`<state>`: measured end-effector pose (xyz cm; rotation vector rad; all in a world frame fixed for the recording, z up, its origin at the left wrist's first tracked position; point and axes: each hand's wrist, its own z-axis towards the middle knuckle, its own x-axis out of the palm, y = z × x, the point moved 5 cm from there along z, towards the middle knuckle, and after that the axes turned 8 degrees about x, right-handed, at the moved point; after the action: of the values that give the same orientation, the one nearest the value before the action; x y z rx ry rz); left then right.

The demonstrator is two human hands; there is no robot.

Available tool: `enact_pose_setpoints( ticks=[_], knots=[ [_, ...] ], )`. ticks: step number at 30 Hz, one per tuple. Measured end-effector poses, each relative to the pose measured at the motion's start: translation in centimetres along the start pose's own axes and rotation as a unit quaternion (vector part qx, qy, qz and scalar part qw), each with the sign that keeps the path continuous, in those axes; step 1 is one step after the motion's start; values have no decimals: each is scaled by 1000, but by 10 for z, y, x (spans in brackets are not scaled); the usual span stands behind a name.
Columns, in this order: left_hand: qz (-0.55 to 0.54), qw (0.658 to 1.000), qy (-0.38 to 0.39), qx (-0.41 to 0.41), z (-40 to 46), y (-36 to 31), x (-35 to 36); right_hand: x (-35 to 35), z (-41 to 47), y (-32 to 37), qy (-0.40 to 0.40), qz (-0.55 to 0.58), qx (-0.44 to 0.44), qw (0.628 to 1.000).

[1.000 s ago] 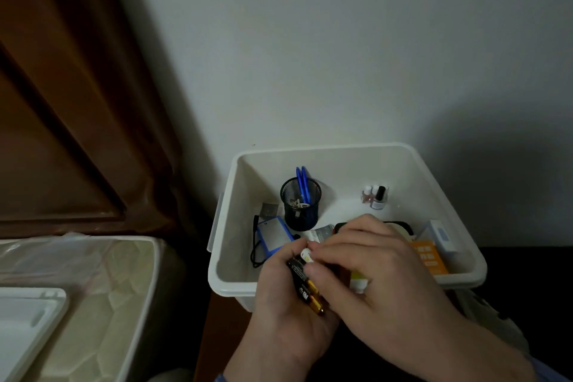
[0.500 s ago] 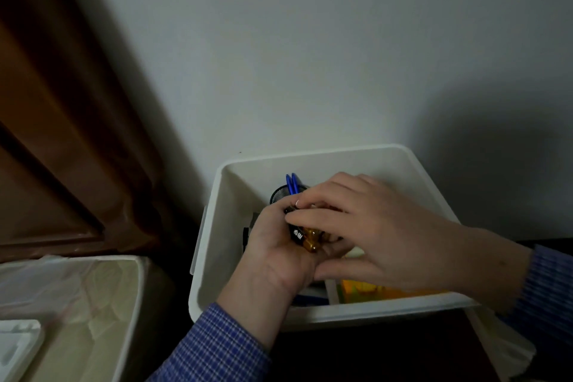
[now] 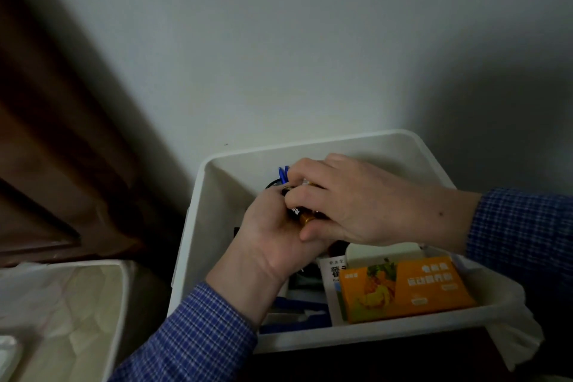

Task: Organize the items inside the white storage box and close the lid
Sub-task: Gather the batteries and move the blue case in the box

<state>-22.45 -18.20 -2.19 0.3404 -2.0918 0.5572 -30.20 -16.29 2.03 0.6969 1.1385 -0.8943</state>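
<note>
White storage box (image 3: 217, 195) sits lower centre; above it my left hand (image 3: 273, 236) and right hand (image 3: 350, 205) both curl fingers around black-and-gold batteries (image 3: 305, 216), hiding the pen cup beneath.

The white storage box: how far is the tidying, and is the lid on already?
Done: the orange packet stands inside the white storage box.
In hand: the left hand and right hand both hold batteries over the black pen cup.
Left: placing the batteries, closing the box; no lid is on it.
</note>
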Motion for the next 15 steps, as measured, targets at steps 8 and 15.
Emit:
enact_pose_setpoints(
  ticks=[8,15],
  knots=[
    [-18,999,15,-35,5,2,-10,8,4,-1,-34,25,-17,999],
    [57,998,18,-20,8,3,-19,12,6,-9,12,73,-8,997]
  ],
)
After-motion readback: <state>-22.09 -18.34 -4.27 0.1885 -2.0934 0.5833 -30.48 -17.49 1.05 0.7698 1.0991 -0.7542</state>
